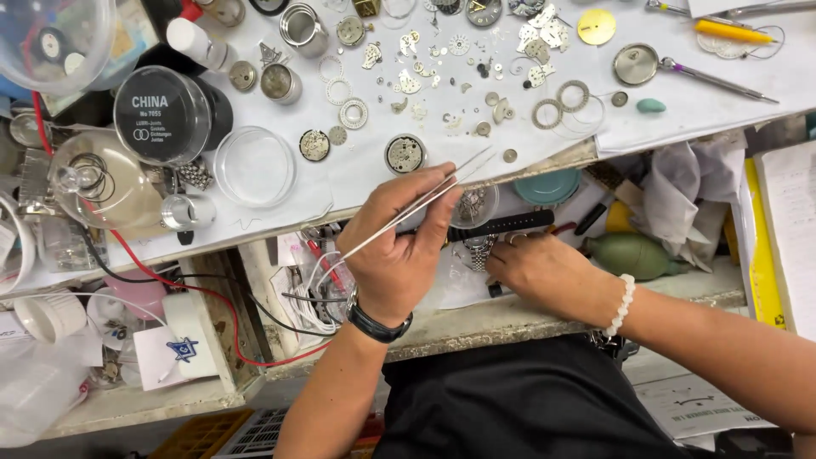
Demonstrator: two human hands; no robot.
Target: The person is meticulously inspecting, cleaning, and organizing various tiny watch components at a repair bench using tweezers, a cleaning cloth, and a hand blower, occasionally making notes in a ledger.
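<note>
My left hand (399,246) wears a black wristwatch and grips long steel tweezers (425,200) whose tips point up right toward the bench edge. My right hand (544,270), with a white bead bracelet on its wrist, rests in an open drawer (680,293) on a steel watch bracelet (478,248) beside a black strap (501,225). A round watch movement (405,154) lies on the white bench paper just above the left hand.
Several gears, rings and plates are scattered over the white paper (697,102). A clear dish (253,166), a black round tin (166,115) and a glass dome (106,183) stand at left. Red and black wires (170,280) hang below. A green blower (633,255) lies in the drawer.
</note>
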